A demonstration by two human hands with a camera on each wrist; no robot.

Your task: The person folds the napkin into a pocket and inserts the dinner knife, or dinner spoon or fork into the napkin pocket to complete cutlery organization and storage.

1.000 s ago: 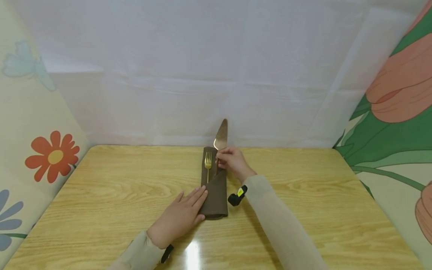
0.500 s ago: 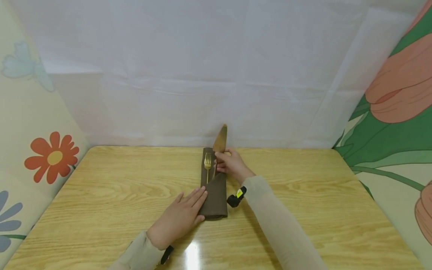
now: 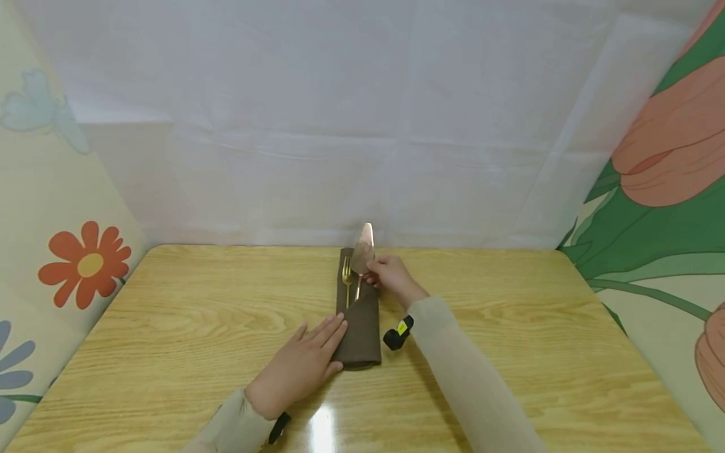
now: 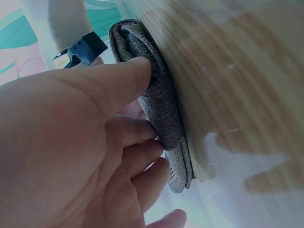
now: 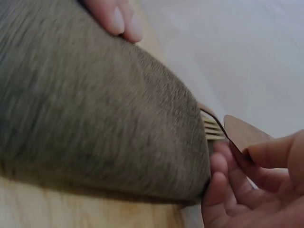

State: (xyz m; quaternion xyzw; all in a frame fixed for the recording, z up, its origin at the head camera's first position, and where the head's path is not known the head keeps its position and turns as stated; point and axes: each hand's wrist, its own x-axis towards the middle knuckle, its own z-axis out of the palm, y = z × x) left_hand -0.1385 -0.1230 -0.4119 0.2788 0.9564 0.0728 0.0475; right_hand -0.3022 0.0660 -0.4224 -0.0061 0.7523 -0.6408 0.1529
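A folded dark brown cloth napkin (image 3: 362, 333) lies lengthwise on the table, forming a slanted pocket. From its left side a gold fork (image 3: 347, 270) sticks out, tines up, its lower handle hidden in the cloth. My right hand (image 3: 394, 277) pinches a cake server (image 3: 363, 255) where blade meets handle; its pointed blade faces the back and its handle runs down into the pocket beside the fork. My left hand (image 3: 306, 362) rests on the napkin's left edge with fairly straight fingers. In the left wrist view, the thumb (image 4: 128, 78) touches the napkin's side.
The wooden table (image 3: 198, 314) ends at a white cloth backdrop (image 3: 283, 157), just behind the server's tip. Flower-printed panels (image 3: 87, 264) stand on both sides. Black wrist cameras (image 3: 398, 333) sit on both wrists.
My right hand has slid the cake server down toward me and slightly left, so its handle sits deeper in the pocket and its blade has turned. The left hand and napkin have stayed put.
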